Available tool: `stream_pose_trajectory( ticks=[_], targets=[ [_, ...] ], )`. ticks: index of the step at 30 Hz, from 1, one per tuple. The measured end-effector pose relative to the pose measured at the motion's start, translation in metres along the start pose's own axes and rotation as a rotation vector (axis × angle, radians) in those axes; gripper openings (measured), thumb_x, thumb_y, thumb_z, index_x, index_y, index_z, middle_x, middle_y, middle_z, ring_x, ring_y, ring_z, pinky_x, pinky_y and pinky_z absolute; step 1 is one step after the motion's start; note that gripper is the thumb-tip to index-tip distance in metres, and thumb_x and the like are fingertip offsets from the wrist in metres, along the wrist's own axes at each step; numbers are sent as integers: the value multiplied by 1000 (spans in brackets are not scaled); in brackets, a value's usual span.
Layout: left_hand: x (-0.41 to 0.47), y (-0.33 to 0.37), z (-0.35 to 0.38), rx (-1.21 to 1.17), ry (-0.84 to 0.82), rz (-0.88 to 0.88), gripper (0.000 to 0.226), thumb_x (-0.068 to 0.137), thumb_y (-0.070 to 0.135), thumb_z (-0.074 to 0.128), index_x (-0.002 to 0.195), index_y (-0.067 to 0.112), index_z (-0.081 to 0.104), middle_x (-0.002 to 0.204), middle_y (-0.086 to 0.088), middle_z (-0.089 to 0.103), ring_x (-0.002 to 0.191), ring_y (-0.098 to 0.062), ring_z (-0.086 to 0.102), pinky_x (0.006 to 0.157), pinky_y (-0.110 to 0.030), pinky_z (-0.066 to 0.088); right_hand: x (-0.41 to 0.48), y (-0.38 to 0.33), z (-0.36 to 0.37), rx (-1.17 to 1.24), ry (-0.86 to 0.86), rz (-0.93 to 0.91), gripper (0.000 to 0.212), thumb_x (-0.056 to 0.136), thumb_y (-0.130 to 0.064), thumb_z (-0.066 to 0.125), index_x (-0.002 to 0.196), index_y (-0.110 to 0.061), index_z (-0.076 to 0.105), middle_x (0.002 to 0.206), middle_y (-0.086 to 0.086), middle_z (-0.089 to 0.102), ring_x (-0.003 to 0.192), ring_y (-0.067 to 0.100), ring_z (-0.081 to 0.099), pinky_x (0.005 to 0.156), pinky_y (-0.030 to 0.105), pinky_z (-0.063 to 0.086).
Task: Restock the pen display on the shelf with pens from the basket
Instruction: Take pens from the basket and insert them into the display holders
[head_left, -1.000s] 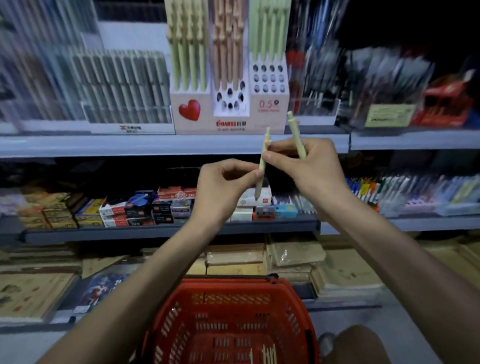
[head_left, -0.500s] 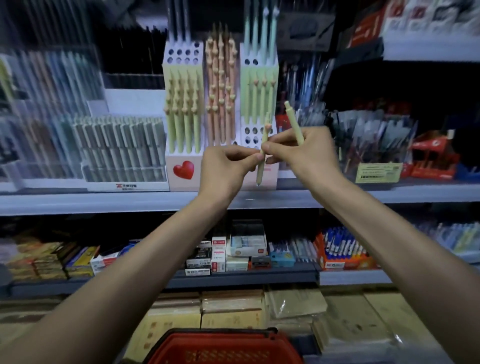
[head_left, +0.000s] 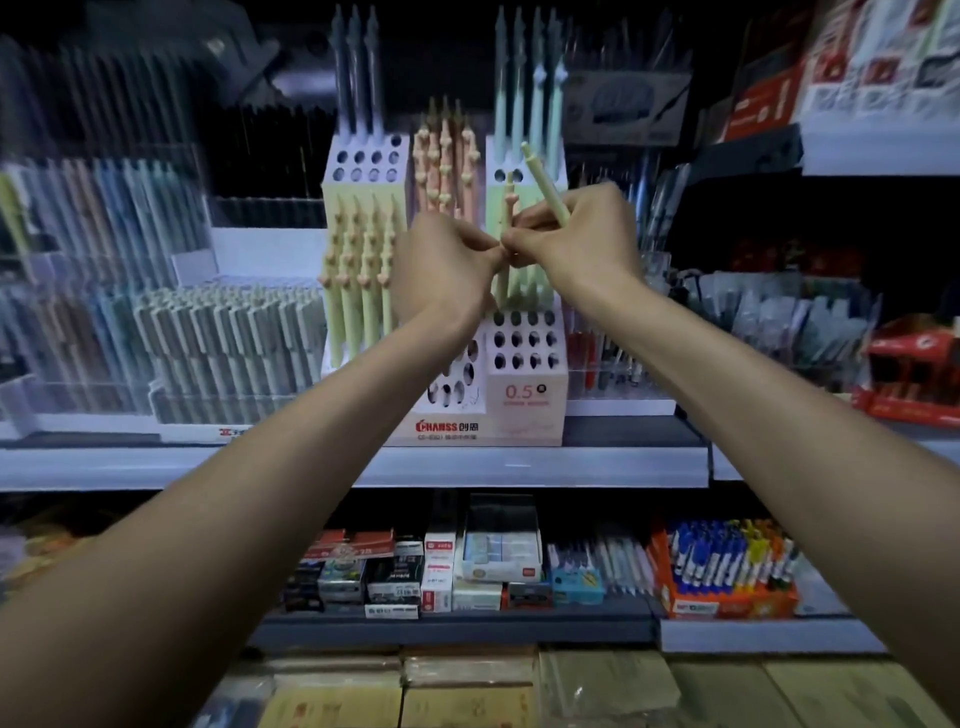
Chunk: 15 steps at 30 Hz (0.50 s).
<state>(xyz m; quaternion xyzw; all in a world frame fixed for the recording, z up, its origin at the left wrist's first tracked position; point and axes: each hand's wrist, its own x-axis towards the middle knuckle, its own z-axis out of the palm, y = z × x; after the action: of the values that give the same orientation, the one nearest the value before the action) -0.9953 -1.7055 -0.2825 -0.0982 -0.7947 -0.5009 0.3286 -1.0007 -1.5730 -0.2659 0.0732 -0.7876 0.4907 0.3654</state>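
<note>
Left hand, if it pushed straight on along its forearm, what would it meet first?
Likely the pen display, around the peach pens just behind the left hand, though depth is unclear.

Bare to the frame's edge: the person's slender left forearm (head_left: 260, 519) fills the 7 o'clock corner and the right forearm (head_left: 753, 410) the 4 o'clock side, both unclothed along their whole visible length. The bare left hand (head_left: 447, 270) and bare right hand (head_left: 576, 234), toward 12 o'clock of centre, show ridged knuckles and smooth backs.
</note>
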Motion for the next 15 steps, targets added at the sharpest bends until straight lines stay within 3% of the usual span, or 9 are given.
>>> stream_pose_trajectory(
  ticks=[6,10,12,15],
  targets=[
    [6,-13,8,60,-5,-29,5,86,28,83,86,23,85,63,7,73,60,-13,70,70,-41,63,5,15,8,13,-14,55,14,76,-17,92,76,-18,78,80,-6,77,75,8,76,76,35,65],
    [0,-11,12,194,37,-12,7,90,33,79,91,29,85,79,9,78,74,-11,72,60,-31,56,5,20,11,47,-5,99,14,74,-18,93,76,-17,79,79,-5,78,71,9,76,75,37,65],
    [-3,-7,13,280,71,-13,9,91,34,75,89,30,84,79,7,77,74,-14,69,55,-25,46,6,19,11,23,-4,118,14,74,-20,93,76,-18,79,79,-8,77,75,6,74,76,33,64],
    [-7,-6,16,388,78,-10,16,91,27,69,81,23,82,72,1,73,72,-22,68,60,-28,49,4,20,13,3,-19,157,14,75,-20,93,77,-17,79,77,-7,77,72,6,74,70,33,65]
  ],
)
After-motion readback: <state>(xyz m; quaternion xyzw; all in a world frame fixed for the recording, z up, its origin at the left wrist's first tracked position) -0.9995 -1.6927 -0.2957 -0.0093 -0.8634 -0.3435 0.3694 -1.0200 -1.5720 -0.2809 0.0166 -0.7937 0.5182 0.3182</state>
